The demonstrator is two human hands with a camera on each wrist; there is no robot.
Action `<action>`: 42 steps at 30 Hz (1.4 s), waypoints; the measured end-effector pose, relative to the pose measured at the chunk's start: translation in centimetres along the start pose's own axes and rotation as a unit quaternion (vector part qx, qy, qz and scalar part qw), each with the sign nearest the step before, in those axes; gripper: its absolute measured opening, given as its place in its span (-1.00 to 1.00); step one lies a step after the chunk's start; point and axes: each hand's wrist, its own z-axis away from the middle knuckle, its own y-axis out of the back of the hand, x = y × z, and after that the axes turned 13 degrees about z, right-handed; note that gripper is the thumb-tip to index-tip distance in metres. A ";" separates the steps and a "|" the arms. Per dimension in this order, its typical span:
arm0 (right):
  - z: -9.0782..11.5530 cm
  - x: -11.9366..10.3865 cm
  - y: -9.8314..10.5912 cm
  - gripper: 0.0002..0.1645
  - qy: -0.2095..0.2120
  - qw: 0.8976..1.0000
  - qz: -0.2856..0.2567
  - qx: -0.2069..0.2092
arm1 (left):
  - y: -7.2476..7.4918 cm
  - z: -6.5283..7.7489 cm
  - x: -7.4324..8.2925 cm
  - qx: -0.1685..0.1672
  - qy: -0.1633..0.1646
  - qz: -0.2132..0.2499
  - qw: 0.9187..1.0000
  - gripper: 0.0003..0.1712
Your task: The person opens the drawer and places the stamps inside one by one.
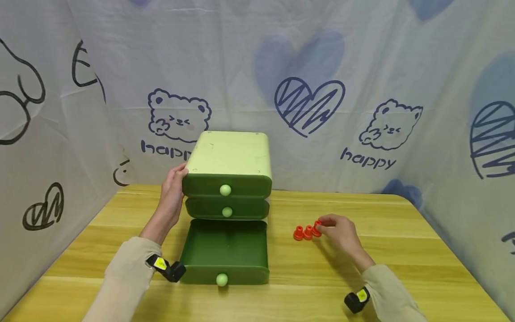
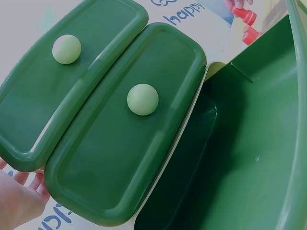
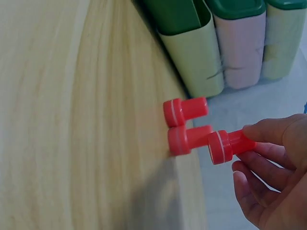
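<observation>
On the left is a small drawer cabinet (image 1: 231, 154) with a pale green top. Its lowest green drawer (image 1: 225, 250) is pulled out and bare inside; the two upper drawers are in. My left hand (image 1: 172, 194) rests against the cabinet's left side, near the top drawer, fingers partly hidden behind it. My right hand (image 1: 342, 235) pinches the narrow stem of a red peg (image 3: 224, 146) with a wide round base between thumb and fingers. Beside it, two similar red pegs (image 3: 184, 111) stand on the table, close together. Whether the pinched one touches the table I cannot tell.
The wooden table (image 1: 386, 250) extends around the cabinet. A white cloth (image 1: 241, 67) with printed hearts and bears hangs behind and at both sides. The pulled-out drawer's front, with its round knob (image 1: 222, 280), juts toward me.
</observation>
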 end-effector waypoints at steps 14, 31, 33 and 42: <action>0.3 -3.0 0.2 -0.63 0.051 0.999 0.003 -0.016 | 0.1 0.1 0.0 0.004 0.000 -0.005 1.000 -0.34; -0.5 -5.8 0.0 -0.80 0.091 0.993 0.040 -0.060 | 0.2 0.2 0.1 -0.002 -0.001 -0.005 1.000 -0.35; -0.7 -6.1 0.0 -0.79 0.091 0.993 0.034 -0.071 | 0.2 0.1 0.1 0.000 -0.001 -0.002 1.000 -0.35; -0.8 -7.7 -0.3 -0.77 0.089 0.988 -0.020 -0.121 | 0.0 0.1 0.1 0.002 -0.002 -0.001 1.000 -0.36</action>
